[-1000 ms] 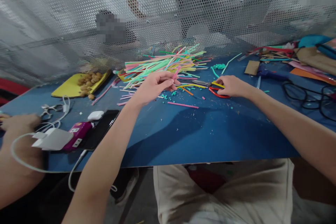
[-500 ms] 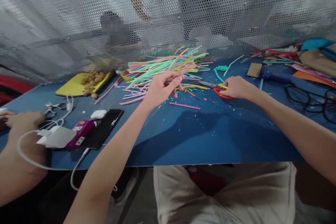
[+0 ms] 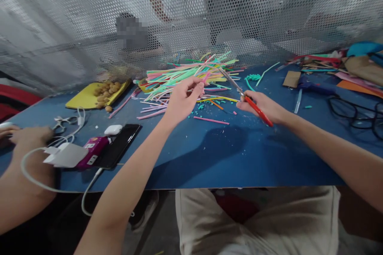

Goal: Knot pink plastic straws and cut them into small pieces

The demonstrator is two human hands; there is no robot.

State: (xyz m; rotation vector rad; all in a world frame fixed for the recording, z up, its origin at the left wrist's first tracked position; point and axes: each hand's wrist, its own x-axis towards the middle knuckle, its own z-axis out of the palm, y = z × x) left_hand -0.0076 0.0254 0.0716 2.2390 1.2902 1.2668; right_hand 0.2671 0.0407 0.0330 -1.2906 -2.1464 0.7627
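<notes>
My left hand (image 3: 183, 99) is raised over the blue table (image 3: 215, 151), its fingers pinched on a short pink straw (image 3: 206, 76). My right hand (image 3: 261, 105) grips red-handled scissors (image 3: 243, 95) lifted off the table, blades pointing up and left toward the pink straw. Behind both hands lies a pile of coloured straws (image 3: 188, 73). Small cut straw bits (image 3: 206, 105) and one loose pink straw (image 3: 211, 120) lie on the table between my hands.
Another person's hand (image 3: 28, 135) rests at the far left near white cables, a charger (image 3: 67, 154), a pink device (image 3: 91, 151), a black phone (image 3: 119, 145) and an earbud case (image 3: 113, 129). A yellow tray with nuts (image 3: 95, 93) sits back left. Craft scraps, black cords (image 3: 353, 113) clutter the right. Perforated metal screen behind.
My right hand has picked the scissors up from the table and turned the blades toward the pink straw. My left hand stays raised with the straw.
</notes>
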